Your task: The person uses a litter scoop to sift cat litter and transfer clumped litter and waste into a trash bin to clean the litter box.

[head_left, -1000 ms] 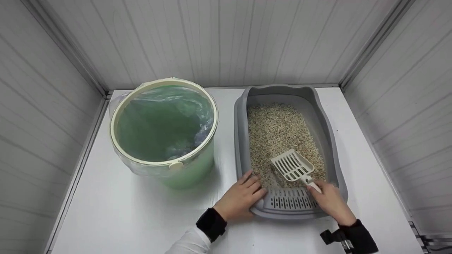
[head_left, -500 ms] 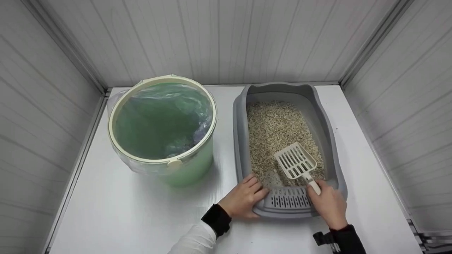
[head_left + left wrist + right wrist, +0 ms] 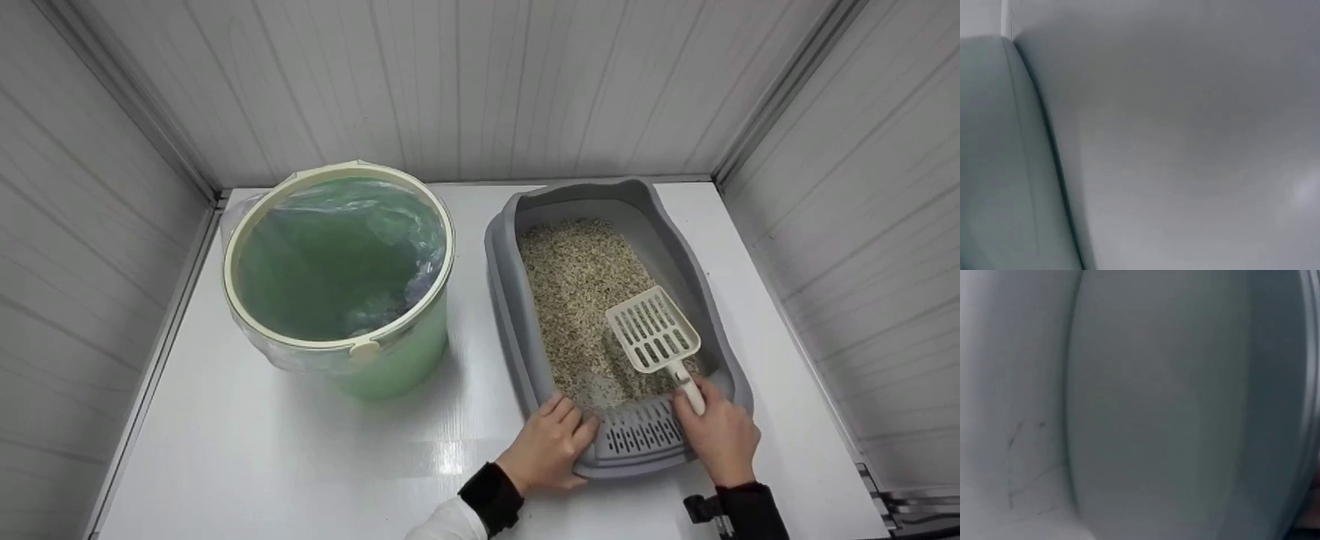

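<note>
A grey litter box [image 3: 508,330], partly filled with tan litter pellets [image 3: 585,285], stands at a slight angle on the white table. My left hand [image 3: 550,444] grips its front left corner, fingers curled over the rim. My right hand [image 3: 718,433] holds the handle of a cream slotted litter scoop [image 3: 654,330] at the front right corner, close against the rim. The scoop's head is over the litter, and no clump shows on it. The left wrist view shows the box's outer wall [image 3: 994,152] beside the table. In the right wrist view the outer wall [image 3: 1151,405] fills the middle.
Left of the litter box stands a green bucket [image 3: 401,371] with a cream rim, lined with a clear plastic bag [image 3: 360,193]. Pale panel walls [image 3: 420,90] enclose the white table [image 3: 225,457] at the back and both sides.
The litter box has turned, its front end swinging right and its far end slightly left. Both hands moved along with it, and the scoop shifted right and farther from me.
</note>
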Available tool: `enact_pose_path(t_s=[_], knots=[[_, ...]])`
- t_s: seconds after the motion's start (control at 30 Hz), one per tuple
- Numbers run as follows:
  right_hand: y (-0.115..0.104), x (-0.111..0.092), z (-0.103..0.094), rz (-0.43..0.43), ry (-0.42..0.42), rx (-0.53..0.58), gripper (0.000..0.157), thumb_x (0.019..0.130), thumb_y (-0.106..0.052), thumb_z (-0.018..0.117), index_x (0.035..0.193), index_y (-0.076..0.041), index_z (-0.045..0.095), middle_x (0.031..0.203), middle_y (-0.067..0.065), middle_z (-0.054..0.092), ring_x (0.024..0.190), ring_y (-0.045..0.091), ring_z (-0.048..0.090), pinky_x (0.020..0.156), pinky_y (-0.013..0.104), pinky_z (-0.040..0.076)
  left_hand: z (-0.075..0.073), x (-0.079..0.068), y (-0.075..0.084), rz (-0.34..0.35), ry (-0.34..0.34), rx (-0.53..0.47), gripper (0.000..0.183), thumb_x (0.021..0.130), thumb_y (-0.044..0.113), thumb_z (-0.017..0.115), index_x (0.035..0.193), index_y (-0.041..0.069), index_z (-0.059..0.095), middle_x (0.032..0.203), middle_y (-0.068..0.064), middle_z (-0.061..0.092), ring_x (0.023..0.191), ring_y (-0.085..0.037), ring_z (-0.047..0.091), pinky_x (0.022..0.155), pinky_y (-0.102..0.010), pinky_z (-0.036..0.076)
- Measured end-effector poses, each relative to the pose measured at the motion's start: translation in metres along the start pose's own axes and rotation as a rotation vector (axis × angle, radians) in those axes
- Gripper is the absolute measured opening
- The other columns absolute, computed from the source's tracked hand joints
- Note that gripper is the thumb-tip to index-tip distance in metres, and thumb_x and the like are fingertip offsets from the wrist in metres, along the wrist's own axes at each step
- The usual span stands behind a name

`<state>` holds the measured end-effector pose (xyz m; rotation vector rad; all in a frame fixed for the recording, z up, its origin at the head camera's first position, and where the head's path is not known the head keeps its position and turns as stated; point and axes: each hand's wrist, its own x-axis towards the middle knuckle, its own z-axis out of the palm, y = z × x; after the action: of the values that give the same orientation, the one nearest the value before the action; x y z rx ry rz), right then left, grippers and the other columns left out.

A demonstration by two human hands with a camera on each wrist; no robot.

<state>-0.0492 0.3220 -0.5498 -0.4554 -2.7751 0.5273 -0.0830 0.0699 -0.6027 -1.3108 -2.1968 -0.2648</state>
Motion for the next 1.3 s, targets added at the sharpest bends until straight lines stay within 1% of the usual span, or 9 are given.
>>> enact_pose_path(t_s=[0.13, 0.37, 0.53, 0.77, 0.9, 1.0, 1.1, 1.2, 1.3], knots=[[-0.003, -0.003, 0.007, 0.031, 0.098, -0.028, 0.036, 0.086, -0.033, 0.061, 0.108, -0.005, 0.065, 0.05, 0.007, 0.048, 0.04, 0.022, 0.04, 0.037, 0.033, 0.025, 0.0, 0.001, 0.0, 0.02, -0.033, 0.029, 0.084, 0.059, 0.074, 0.064, 0.116, 0.013, 0.062, 0.098, 0.0, 0.064, 0.095, -0.017, 0.057, 0.1, -0.038, 0.042], [-0.003, -0.003, 0.012, 0.064, 0.179, -0.065, 0.034, 0.085, -0.033, 0.062, 0.106, -0.006, 0.066, 0.047, 0.005, 0.045, 0.037, 0.02, 0.036, 0.037, 0.033, 0.023, -0.001, 0.004, 0.005, 0.045, -0.101, 0.07, 0.092, 0.059, 0.079, 0.061, 0.12, 0.011, 0.059, 0.101, -0.002, 0.063, 0.097, -0.019, 0.055, 0.1, -0.038, 0.04], [0.001, 0.004, 0.012, 0.077, 0.179, -0.091, 0.032, 0.084, -0.033, 0.061, 0.103, -0.008, 0.066, 0.047, 0.008, 0.046, 0.038, 0.024, 0.04, 0.036, 0.034, 0.024, -0.002, 0.008, 0.011, 0.03, -0.097, 0.077, 0.092, 0.059, 0.08, 0.061, 0.119, 0.01, 0.059, 0.106, -0.003, 0.064, 0.097, -0.019, 0.055, 0.1, -0.038, 0.041], [-0.008, 0.013, 0.015, 0.091, 0.177, -0.082, 0.03, 0.086, -0.031, 0.061, 0.103, -0.007, 0.066, 0.051, 0.007, 0.048, 0.04, 0.024, 0.042, 0.037, 0.035, 0.026, 0.001, 0.004, -0.002, 0.049, -0.02, 0.025, 0.092, 0.056, 0.079, 0.064, 0.116, 0.01, 0.058, 0.104, -0.002, 0.062, 0.096, -0.017, 0.054, 0.1, -0.037, 0.041], [-0.017, 0.015, 0.012, 0.115, 0.162, -0.046, 0.03, 0.086, -0.029, 0.062, 0.105, -0.006, 0.066, 0.059, 0.013, 0.056, 0.045, 0.027, 0.047, 0.04, 0.037, 0.029, 0.002, 0.003, -0.006, 0.034, 0.012, -0.018, 0.087, 0.061, 0.079, 0.061, 0.116, 0.012, 0.058, 0.102, 0.0, 0.061, 0.095, -0.016, 0.053, 0.104, -0.04, 0.036], [-0.025, 0.01, 0.008, 0.146, 0.148, -0.002, 0.029, 0.087, -0.027, 0.061, 0.106, -0.005, 0.065, 0.064, 0.016, 0.059, 0.047, 0.025, 0.047, 0.043, 0.036, 0.03, 0.001, 0.003, -0.01, 0.039, -0.023, -0.061, 0.086, 0.064, 0.079, 0.058, 0.12, 0.014, 0.057, 0.105, 0.001, 0.059, 0.098, -0.016, 0.051, 0.109, -0.044, 0.029], [-0.036, 0.002, 0.005, 0.181, 0.14, 0.054, 0.031, 0.088, -0.025, 0.06, 0.108, -0.003, 0.065, 0.073, 0.02, 0.064, 0.049, 0.024, 0.05, 0.044, 0.035, 0.034, -0.004, 0.001, -0.021, 0.105, -0.114, -0.103, 0.09, 0.065, 0.078, 0.059, 0.13, 0.017, 0.049, 0.116, 0.0, 0.056, 0.109, -0.016, 0.049, 0.112, -0.047, 0.022], [-0.048, -0.009, 0.002, 0.215, 0.118, 0.107, 0.035, 0.089, -0.025, 0.06, 0.112, 0.001, 0.063, 0.083, 0.024, 0.066, 0.054, 0.023, 0.053, 0.047, 0.036, 0.038, -0.008, 0.001, -0.041, 0.231, -0.188, -0.11, 0.09, 0.066, 0.072, 0.064, 0.137, 0.021, 0.041, 0.13, 0.0, 0.05, 0.123, -0.017, 0.043, 0.115, -0.048, 0.017], [-0.058, -0.02, 0.001, 0.261, 0.082, 0.153, 0.038, 0.09, -0.026, 0.059, 0.115, 0.004, 0.062, 0.09, 0.025, 0.067, 0.058, 0.02, 0.053, 0.052, 0.031, 0.04, -0.01, 0.003, -0.068, 0.368, -0.208, -0.06, 0.087, 0.069, 0.061, 0.069, 0.14, 0.023, 0.037, 0.139, 0.0, 0.045, 0.133, -0.019, 0.037, 0.116, -0.047, 0.014]])
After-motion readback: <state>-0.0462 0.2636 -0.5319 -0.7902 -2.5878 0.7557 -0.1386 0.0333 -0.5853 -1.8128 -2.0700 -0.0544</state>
